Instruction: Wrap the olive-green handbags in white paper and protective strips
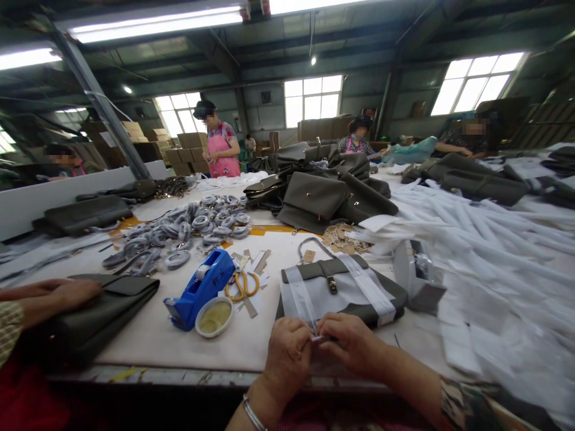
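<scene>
A dark olive handbag (pixel 372 284) lies before me, its front covered with pale grey wrapping (pixel 321 293) and two white bands around the body. A small metal clasp (pixel 331 284) shows on the flap strap, and a thin handle (pixel 309 241) loops up behind with a brown tag (pixel 309 256). At the bag's near edge my left hand (pixel 287 353) is closed, its fingers pinching a thin white strip (pixel 318 338). Opposite it, my right hand (pixel 348 341) pinches the same strip, fingertips almost touching the left ones. The strip's far end is hidden by the fingers.
Left of the bag stand a blue tape dispenser (pixel 204 284), a white bowl (pixel 214 317) and yellow-handled scissors (pixel 242 286). Wrapped straps (pixel 197 224), piled bags (pixel 314 194) and white foam strips (pixel 485 239) cover much of the table. A co-worker's hands (pixel 67 293) rest on another bag.
</scene>
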`<act>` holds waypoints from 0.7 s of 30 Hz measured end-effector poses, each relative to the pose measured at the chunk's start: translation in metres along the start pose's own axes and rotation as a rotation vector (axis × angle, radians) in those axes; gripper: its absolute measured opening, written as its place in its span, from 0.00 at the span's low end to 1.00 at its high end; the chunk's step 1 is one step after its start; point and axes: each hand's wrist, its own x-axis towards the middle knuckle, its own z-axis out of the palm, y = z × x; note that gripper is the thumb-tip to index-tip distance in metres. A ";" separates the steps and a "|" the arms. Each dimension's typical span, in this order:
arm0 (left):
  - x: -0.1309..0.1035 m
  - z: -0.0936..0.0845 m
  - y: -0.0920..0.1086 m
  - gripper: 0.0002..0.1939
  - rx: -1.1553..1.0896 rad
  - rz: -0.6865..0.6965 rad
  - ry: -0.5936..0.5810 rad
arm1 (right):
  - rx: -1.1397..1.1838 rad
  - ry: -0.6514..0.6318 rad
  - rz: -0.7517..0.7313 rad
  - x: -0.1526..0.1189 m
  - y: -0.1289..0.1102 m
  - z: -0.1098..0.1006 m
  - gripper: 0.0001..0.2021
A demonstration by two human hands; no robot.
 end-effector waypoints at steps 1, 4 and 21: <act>0.000 0.001 0.000 0.10 0.009 0.004 -0.001 | 0.040 -0.024 0.009 0.002 -0.001 -0.005 0.03; -0.002 0.002 -0.001 0.10 0.034 0.029 0.012 | 0.137 -0.122 0.047 0.012 -0.002 -0.021 0.02; -0.012 0.049 -0.076 0.10 0.242 0.391 0.282 | -0.319 -0.222 0.546 0.187 0.050 -0.045 0.07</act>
